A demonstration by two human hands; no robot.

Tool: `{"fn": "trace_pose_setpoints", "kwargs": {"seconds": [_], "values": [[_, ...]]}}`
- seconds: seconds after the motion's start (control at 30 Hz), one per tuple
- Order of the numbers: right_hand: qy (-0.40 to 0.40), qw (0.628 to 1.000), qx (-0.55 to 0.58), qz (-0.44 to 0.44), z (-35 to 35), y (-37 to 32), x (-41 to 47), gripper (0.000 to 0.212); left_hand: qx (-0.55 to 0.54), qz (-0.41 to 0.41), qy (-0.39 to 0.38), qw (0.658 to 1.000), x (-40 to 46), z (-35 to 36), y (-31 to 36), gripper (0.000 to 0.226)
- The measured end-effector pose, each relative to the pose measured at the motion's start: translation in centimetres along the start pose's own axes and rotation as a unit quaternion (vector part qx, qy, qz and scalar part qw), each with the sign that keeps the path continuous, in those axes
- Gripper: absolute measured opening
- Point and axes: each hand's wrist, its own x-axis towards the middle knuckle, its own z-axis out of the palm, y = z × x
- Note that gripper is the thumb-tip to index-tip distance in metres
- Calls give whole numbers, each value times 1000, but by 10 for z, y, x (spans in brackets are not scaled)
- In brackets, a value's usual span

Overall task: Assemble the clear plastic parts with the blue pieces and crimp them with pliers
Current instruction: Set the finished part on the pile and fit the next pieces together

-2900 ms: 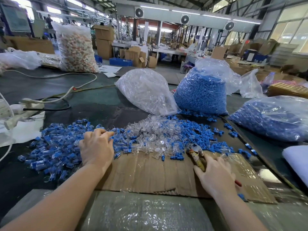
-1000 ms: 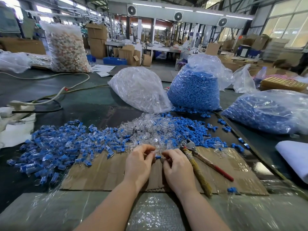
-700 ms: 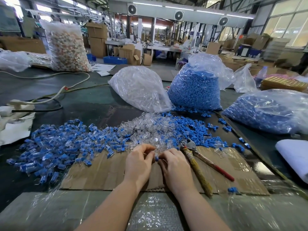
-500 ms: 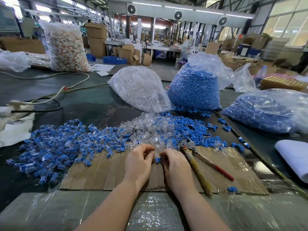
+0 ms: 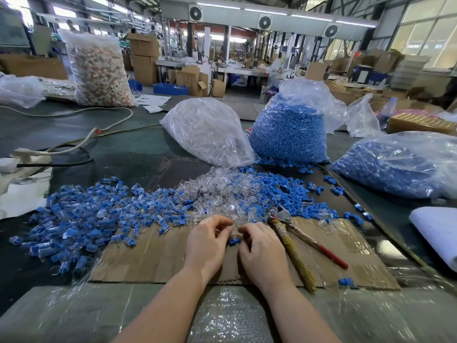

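Observation:
Over a brown cardboard sheet (image 5: 153, 258) my left hand (image 5: 206, 243) and my right hand (image 5: 262, 248) meet fingertip to fingertip. Between them shows a small blue piece (image 5: 234, 241); my right fingers pinch it, and my left fingers pinch a clear plastic part (image 5: 226, 229) that is mostly hidden. Pliers (image 5: 291, 241) with a taped yellow handle and a red one lie just right of my right hand. Loose clear parts (image 5: 217, 194) and loose blue pieces (image 5: 279, 189) are heaped beyond my hands. Assembled blue-and-clear pieces (image 5: 81, 219) spread to the left.
A bag of clear parts (image 5: 207, 129) and two bags of blue pieces (image 5: 289, 129) (image 5: 400, 164) stand behind and right. White cables and a power strip (image 5: 32, 154) lie at left. A white pad (image 5: 437, 231) sits at the right edge. A stray blue piece (image 5: 345, 282) lies on the cardboard.
My left hand left the assembled heap and my right hand left the pliers; both came together at the middle. In the last second they stay put, fingers working the small pieces.

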Motion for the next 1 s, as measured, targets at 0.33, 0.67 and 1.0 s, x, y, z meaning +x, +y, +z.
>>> {"fn": "trace_pose_setpoints", "kwargs": {"seconds": [0.33, 0.67, 1.0], "values": [[-5, 998, -37, -45, 0, -3, 0, 18, -11, -9, 8, 1000, 0, 0, -1, 13], [23, 999, 2, -27, 0, 1, -2, 18, -18, -7, 6, 1000, -1, 0, 0, 16], [69, 981, 176, 47, -6, 0, -3, 4, -48, -20, 3, 999, 0, 0, 1, 24]]}}
